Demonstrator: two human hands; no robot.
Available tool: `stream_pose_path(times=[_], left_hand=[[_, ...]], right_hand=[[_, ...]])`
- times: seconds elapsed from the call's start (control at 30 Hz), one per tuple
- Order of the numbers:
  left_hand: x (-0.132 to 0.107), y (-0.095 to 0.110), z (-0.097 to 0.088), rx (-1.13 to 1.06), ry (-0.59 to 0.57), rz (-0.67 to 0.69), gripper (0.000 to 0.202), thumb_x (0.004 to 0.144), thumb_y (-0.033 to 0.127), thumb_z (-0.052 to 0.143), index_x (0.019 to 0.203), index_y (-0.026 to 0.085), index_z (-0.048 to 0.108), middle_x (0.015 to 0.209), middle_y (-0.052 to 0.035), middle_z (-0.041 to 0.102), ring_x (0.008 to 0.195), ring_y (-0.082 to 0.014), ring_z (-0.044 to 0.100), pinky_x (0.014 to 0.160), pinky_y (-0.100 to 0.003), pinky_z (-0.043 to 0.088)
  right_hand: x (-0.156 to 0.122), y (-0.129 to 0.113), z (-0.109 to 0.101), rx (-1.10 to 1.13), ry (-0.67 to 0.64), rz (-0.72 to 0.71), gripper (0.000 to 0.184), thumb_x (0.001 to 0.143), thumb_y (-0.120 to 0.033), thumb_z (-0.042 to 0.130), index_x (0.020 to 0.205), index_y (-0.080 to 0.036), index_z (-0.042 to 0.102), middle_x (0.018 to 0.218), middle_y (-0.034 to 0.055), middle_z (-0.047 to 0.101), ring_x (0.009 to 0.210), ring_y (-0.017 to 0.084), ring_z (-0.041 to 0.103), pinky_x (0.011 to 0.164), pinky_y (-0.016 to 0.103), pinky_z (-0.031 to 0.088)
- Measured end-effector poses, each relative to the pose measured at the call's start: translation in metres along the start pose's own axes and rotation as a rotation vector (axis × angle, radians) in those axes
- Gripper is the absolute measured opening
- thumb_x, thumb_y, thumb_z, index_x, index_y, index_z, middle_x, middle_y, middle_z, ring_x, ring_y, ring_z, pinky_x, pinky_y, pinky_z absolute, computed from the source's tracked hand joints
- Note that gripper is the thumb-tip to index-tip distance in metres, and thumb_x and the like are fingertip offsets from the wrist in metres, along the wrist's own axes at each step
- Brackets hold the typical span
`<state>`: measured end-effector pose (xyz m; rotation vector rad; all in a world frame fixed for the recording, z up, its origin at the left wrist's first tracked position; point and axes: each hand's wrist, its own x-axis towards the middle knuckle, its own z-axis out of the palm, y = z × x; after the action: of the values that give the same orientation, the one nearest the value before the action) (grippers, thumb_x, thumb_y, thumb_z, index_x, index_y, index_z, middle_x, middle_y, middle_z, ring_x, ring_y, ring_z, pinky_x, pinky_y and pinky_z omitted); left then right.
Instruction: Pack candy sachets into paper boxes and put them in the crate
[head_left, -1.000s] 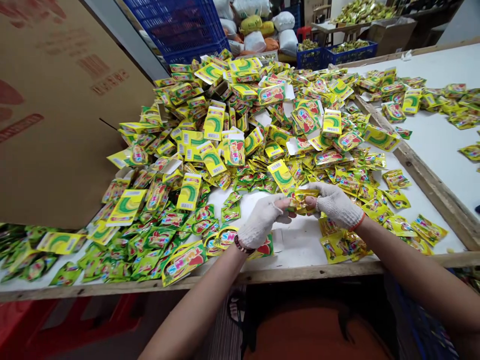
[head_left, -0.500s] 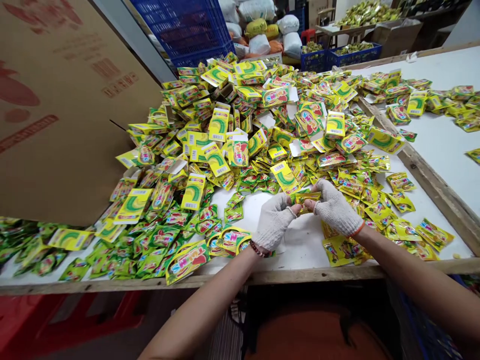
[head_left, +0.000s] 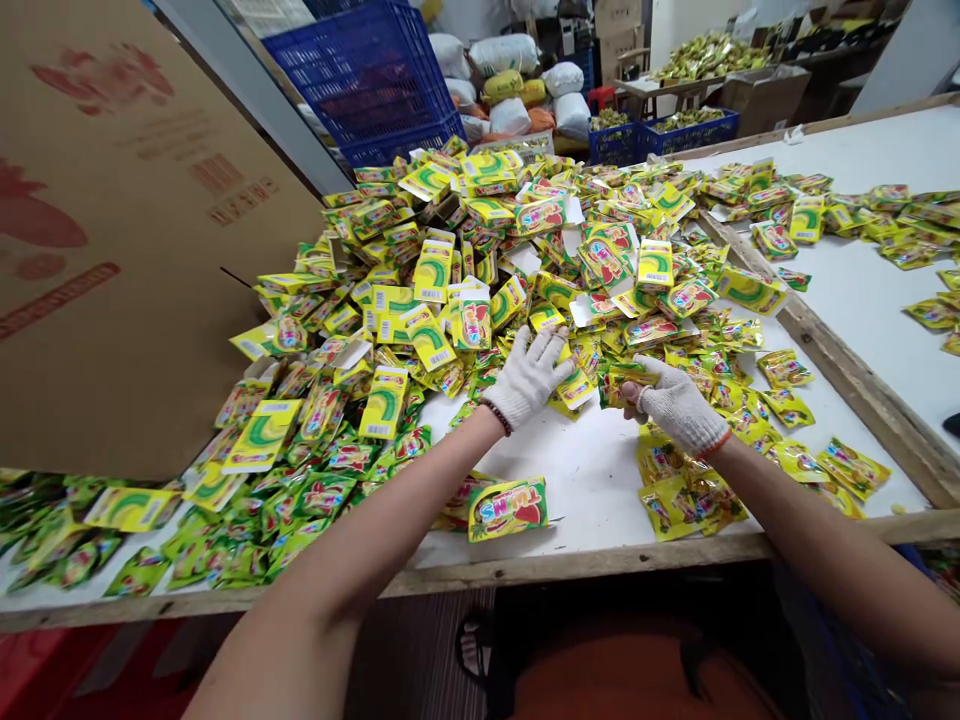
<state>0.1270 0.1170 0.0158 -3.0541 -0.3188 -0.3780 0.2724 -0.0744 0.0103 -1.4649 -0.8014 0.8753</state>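
My left hand (head_left: pixel 528 378), in a white fingerless-tip glove, is open with its fingers spread over the near edge of the pile. A yellow candy box (head_left: pixel 574 386) shows just beside its thumb. My right hand (head_left: pixel 675 400), gloved the same way, is closed round small yellow candy packets (head_left: pixel 624 384); how many is hidden. Below it lies a group of loose yellow packets (head_left: pixel 686 495). A yellow-and-green box (head_left: pixel 508 508) rests flat near the table's front edge. Green packets (head_left: pixel 326 495) are spread left of my left forearm.
A heap of small yellow boxes (head_left: pixel 435 260) covers the table's middle. A large cardboard carton (head_left: pixel 142 330) stands at the left. Wooden strips (head_left: pixel 840 365) divide and edge the white table. Blue crates (head_left: pixel 367 75) and sacks (head_left: pixel 510 118) are behind.
My left hand has let go of the packets and moved up and left, opening over the pile. My right hand keeps the packets. A box near the front edge now lies farther right.
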Motion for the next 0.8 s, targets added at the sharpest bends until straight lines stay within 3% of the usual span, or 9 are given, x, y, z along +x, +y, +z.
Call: stream_pose_path(times=[0.07,0.13,0.2,0.27,0.33,0.43,0.53,0.67,0.8], left_hand=[[0.009,0.003,-0.001,0.014,-0.007,0.015,0.023,0.087,0.013,0.052,0.104,0.021,0.065,0.132,-0.0135,0.062,0.133,-0.0319,0.049,0.115,-0.062,0.023],[0.014,0.014,-0.009,-0.058,-0.003,-0.090,0.019,0.086,0.016,0.053,0.100,0.020,0.064,0.109,-0.0119,0.069,0.112,-0.0292,0.062,0.107,-0.053,0.037],[0.011,0.028,-0.021,-0.238,-0.048,-0.205,0.018,0.084,0.018,0.054,0.100,0.019,0.063,0.093,-0.0082,0.069,0.090,-0.0248,0.065,0.089,-0.040,0.049],[0.004,0.038,-0.032,-0.478,-0.137,-0.243,0.021,0.081,0.020,0.057,0.101,0.021,0.063,0.088,-0.0042,0.068,0.079,-0.0211,0.063,0.076,-0.032,0.050],[-0.007,0.044,-0.038,-0.687,-0.215,-0.222,0.026,0.079,0.022,0.060,0.105,0.023,0.065,0.091,-0.0015,0.069,0.080,-0.0195,0.063,0.075,-0.029,0.050],[-0.024,0.048,-0.039,-0.834,-0.251,-0.181,0.031,0.083,0.029,0.061,0.113,0.026,0.066,0.105,-0.0024,0.070,0.097,-0.0216,0.065,0.086,-0.031,0.052],[-0.036,0.062,-0.031,-0.673,-0.126,-0.298,0.047,0.085,0.035,0.064,0.131,0.026,0.057,0.117,-0.0072,0.068,0.110,-0.0256,0.063,0.096,-0.038,0.050],[-0.046,0.084,-0.013,-0.289,0.084,-0.333,0.080,0.068,0.031,0.082,0.138,0.017,0.045,0.126,-0.0163,0.061,0.119,-0.0338,0.057,0.102,-0.046,0.047],[-0.049,0.088,0.001,-0.179,0.112,-0.398,0.056,0.072,0.020,0.070,0.125,0.016,0.052,0.112,-0.0139,0.063,0.106,-0.0303,0.061,0.095,-0.042,0.050]], right_hand=[[0.000,-0.004,-0.004,-0.016,0.038,-0.078,0.037,0.072,-0.041,0.068,0.100,-0.018,0.063,0.073,0.0010,0.066,0.055,0.012,0.056,0.051,0.025,0.047],[-0.002,-0.008,-0.008,-0.066,0.058,-0.160,0.036,0.074,-0.037,0.066,0.104,-0.018,0.065,0.082,0.0026,0.068,0.058,0.011,0.054,0.055,0.026,0.048],[-0.004,-0.011,-0.011,-0.115,0.051,-0.203,0.039,0.075,-0.034,0.065,0.112,-0.018,0.066,0.092,0.0043,0.071,0.061,0.011,0.053,0.058,0.027,0.049],[-0.006,-0.014,-0.014,-0.137,0.044,-0.202,0.041,0.076,-0.033,0.065,0.114,-0.019,0.066,0.095,0.0053,0.072,0.064,0.013,0.055,0.059,0.027,0.049],[-0.007,-0.015,-0.016,-0.128,0.049,-0.193,0.040,0.077,-0.036,0.067,0.113,-0.019,0.066,0.097,0.0065,0.072,0.069,0.015,0.058,0.059,0.027,0.050],[-0.007,-0.016,-0.018,-0.080,-0.007,-0.180,0.045,0.077,-0.042,0.070,0.115,-0.018,0.066,0.106,0.0089,0.071,0.075,0.017,0.062,0.063,0.029,0.054],[-0.007,-0.014,-0.014,-0.045,-0.064,-0.121,0.048,0.075,-0.047,0.072,0.111,-0.017,0.066,0.098,0.0083,0.072,0.070,0.016,0.062,0.061,0.029,0.056],[-0.007,-0.010,-0.003,-0.009,0.042,-0.090,0.052,0.074,-0.054,0.071,0.111,-0.018,0.064,0.096,0.0075,0.071,0.067,0.016,0.061,0.055,0.029,0.056],[-0.009,-0.008,0.001,-0.068,0.058,-0.118,0.046,0.079,-0.054,0.066,0.106,-0.017,0.064,0.090,0.0071,0.070,0.066,0.016,0.060,0.058,0.030,0.055]])
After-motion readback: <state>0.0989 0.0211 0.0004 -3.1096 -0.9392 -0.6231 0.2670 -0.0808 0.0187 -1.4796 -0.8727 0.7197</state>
